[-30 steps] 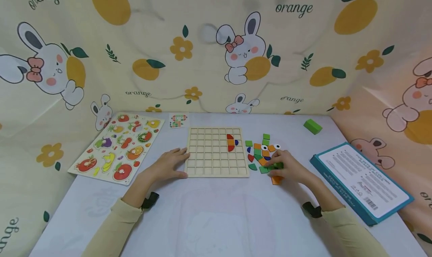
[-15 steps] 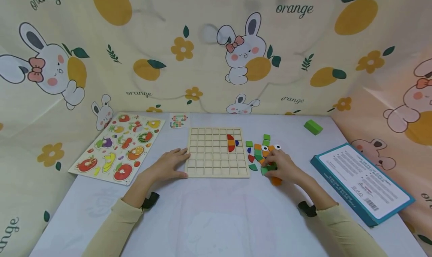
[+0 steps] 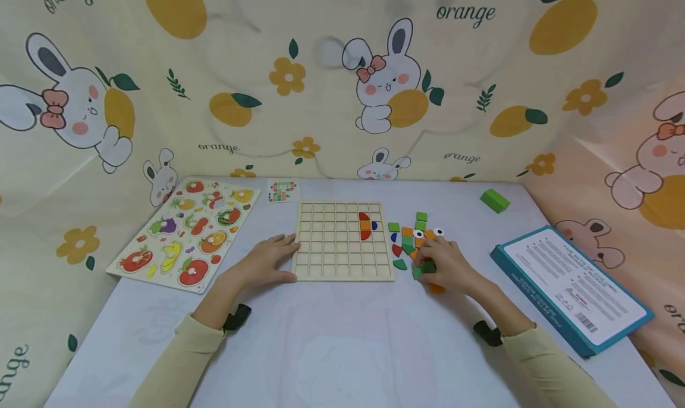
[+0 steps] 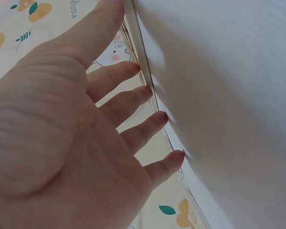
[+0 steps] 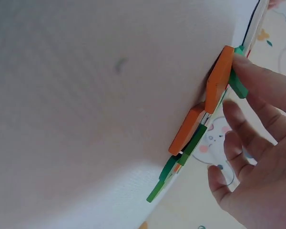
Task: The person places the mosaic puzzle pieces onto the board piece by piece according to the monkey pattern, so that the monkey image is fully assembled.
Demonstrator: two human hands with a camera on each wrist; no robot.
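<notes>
My left hand rests its fingertips and thumb along the left edge of a wooden grid board; the left wrist view shows the fingers fairly straight. Red, orange and blue pieces form a small group near the board's upper right. Over the loose tiles right of the board, my right hand pinches a tilted green tile between thumb and index finger. Orange tiles lie beside it in the right wrist view. The hand hides part of the pile.
A fruit picture board lies at the left, with a small pattern card behind the grid board. At the right lie a teal-edged box and a green block. A patterned cloth hangs behind the table.
My right hand has shifted slightly left over the pile, and its thumb and finger have closed on the green tile, which has tilted. My left hand stays at the board's edge.
</notes>
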